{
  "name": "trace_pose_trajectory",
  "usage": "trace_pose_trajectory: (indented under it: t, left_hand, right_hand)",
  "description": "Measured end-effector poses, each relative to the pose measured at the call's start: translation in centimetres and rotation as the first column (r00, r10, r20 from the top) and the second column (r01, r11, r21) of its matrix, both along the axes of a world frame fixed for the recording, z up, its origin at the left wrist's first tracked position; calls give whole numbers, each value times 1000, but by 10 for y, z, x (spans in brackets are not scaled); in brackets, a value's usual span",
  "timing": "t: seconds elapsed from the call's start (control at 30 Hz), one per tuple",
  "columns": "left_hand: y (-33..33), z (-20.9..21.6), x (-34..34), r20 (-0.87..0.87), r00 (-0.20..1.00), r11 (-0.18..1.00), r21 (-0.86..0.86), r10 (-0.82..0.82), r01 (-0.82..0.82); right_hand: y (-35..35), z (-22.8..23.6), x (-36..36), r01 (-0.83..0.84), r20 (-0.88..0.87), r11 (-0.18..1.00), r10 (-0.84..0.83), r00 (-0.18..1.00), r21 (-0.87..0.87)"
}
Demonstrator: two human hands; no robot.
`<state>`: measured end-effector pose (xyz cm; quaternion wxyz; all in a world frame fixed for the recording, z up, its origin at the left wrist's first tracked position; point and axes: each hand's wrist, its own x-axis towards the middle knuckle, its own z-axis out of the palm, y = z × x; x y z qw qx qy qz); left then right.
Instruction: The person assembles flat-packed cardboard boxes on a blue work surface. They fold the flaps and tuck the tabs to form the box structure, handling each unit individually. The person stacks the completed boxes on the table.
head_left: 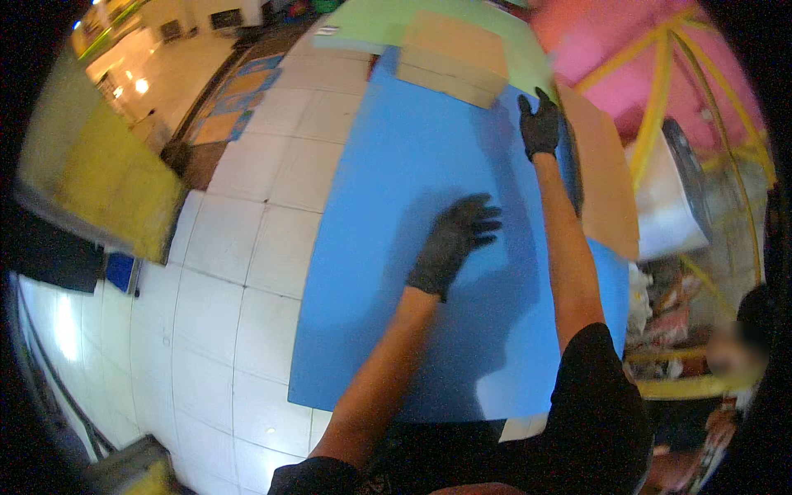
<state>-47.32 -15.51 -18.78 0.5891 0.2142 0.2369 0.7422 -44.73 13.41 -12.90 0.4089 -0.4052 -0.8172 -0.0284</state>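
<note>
A large, flat blue sheet [388, 247] spreads out in front of me. My left hand [455, 239], in a black glove, is over the middle of it with fingers stretched and slightly apart; it holds nothing. Farther off and to the right, my right hand [539, 125], gloved the same way, reaches to the sheet's far right part. Its thumb and fingers point away from me and stand apart, with nothing seen between them. A tan board [452, 59] overlaps the sheet's far edge. Another tan board [598, 165] stands along the right side.
Beyond the blue sheet is a green surface [528, 58]. White floor tiles [264, 264] run along the left, beside a yellow and grey block [107, 165]. To the right are yellow bars [660, 99], a pink surface [594, 41] and another person [734, 355] at the edge.
</note>
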Motion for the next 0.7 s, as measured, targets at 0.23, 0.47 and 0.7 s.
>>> trace_pose_trajectory:
  t: [0.23, 0.47, 0.7]
  left_hand:
    - [-3, 4, -4, -5, 1000, 1000, 22, -9, 9]
    - [-5, 10, -9, -137, 990, 998, -54, 28, -36]
    - [-7, 10, -8, -102, 995, 999, -47, 5, -10]
  right_hand:
    - [-35, 7, 183, 133, 139, 988, -122, 983, -74]
    - [-36, 2, 252, -100, 246, 896, 224, 943, -433]
    - [-43, 6, 249, -98, 296, 847, 288, 911, -522]
